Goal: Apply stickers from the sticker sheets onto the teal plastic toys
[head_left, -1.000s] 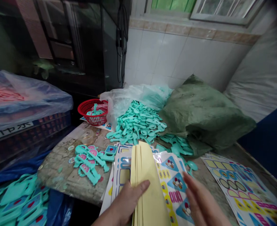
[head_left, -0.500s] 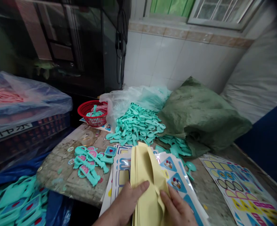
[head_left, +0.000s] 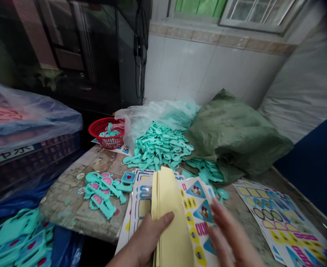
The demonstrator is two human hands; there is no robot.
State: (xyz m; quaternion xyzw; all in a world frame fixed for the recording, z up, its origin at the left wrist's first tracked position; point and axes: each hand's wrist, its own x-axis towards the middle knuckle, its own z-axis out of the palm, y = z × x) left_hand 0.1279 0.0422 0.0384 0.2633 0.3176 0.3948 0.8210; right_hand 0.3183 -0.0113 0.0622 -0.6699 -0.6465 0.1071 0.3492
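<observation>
Centrally, the layered yellow paper [head_left: 176,230] lies over printed sticker sheets [head_left: 199,211] above the bench [head_left: 66,222], its long axis running away from me. My left grip [head_left: 151,235], the nearer, clasps its left side; my right hand [head_left: 234,239], blurred, fingers parted and seemingly holding nothing, hovers to its right.

From the folded yellow paper [head_left: 173,215], the turquoise pile [head_left: 162,146] blocks 12 o'clock and the green sack [head_left: 238,129] 1 o'clock. Decorated turquoise pieces [head_left: 103,191] obstruct 10 o'clock, with bare tabletop [head_left: 66,218] just past them. Towards 3, more tabletop separates the sticker sheets [head_left: 192,193] and loose sheets [head_left: 277,218]; the blurred right hand [head_left: 233,237] apparently hovers partly across that gap.
</observation>
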